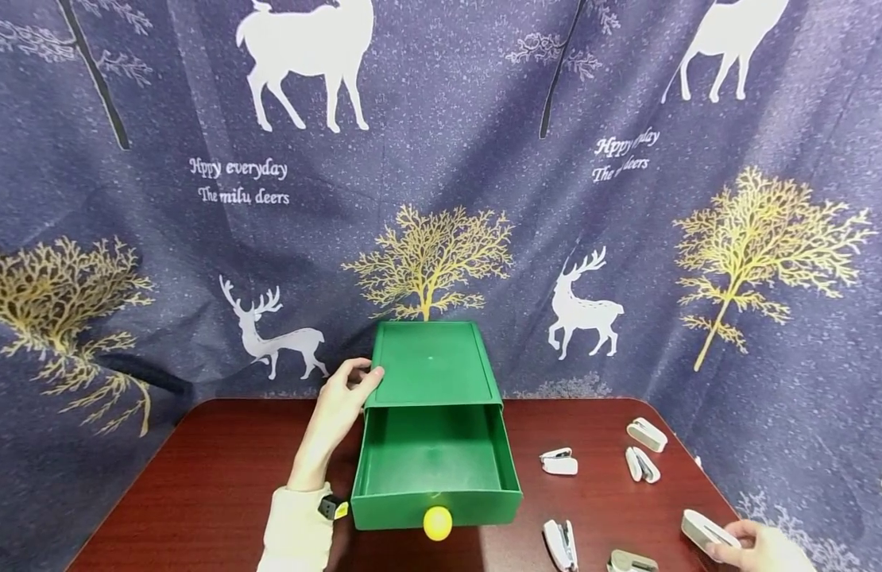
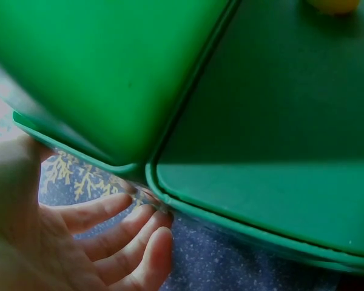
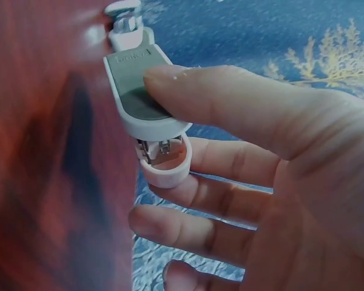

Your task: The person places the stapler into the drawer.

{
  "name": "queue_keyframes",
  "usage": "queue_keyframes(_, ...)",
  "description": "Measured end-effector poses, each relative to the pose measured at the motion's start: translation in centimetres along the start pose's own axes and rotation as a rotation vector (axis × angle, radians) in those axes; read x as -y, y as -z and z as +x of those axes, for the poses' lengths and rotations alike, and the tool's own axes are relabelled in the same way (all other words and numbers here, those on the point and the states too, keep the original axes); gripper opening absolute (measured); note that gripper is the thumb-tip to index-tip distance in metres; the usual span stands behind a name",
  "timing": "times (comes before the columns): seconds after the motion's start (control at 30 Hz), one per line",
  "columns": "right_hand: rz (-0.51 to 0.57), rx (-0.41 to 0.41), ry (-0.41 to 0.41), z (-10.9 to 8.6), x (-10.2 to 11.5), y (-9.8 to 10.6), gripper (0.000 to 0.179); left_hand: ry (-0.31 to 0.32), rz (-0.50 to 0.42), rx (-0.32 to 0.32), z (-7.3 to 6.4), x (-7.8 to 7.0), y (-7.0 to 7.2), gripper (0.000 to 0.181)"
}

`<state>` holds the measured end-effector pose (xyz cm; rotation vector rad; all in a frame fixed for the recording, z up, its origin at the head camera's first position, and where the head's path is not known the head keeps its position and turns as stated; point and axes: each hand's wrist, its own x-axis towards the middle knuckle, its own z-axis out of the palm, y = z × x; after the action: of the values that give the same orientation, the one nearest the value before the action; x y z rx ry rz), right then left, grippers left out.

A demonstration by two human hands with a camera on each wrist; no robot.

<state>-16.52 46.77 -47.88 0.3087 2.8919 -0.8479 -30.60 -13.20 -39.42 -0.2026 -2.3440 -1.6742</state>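
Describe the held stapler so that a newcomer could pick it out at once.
On the reddish-brown table, start at the green drawer box and move right, past the loose staplers. Near the table's right edge, the right hand pinches a white stapler with a greyish top, the only one held.

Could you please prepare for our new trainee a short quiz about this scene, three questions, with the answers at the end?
1. What colour is the round knob on the front of the drawer?
2. True or false: the left hand is inside the drawer.
3. What does the right hand hold?
A a pen
B a stapler
C a cup

Key:
1. Yellow.
2. False; it is outside, at the left side of the green box.
3. B.
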Motion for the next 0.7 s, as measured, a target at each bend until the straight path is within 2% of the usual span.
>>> queue_keyframes(0.23,-0.032,-0.037,-0.02,-0.5,2.7,0.8,0.052,0.0,0.004,0.003,-0.1,0.1,0.0,0.058)
queue_keyframes(0.7,-0.082,-0.17,0.101,-2.2,7.1,2.1,0.049,-0.004,-0.001,0.002,-0.1,0.0,0.0,0.056)
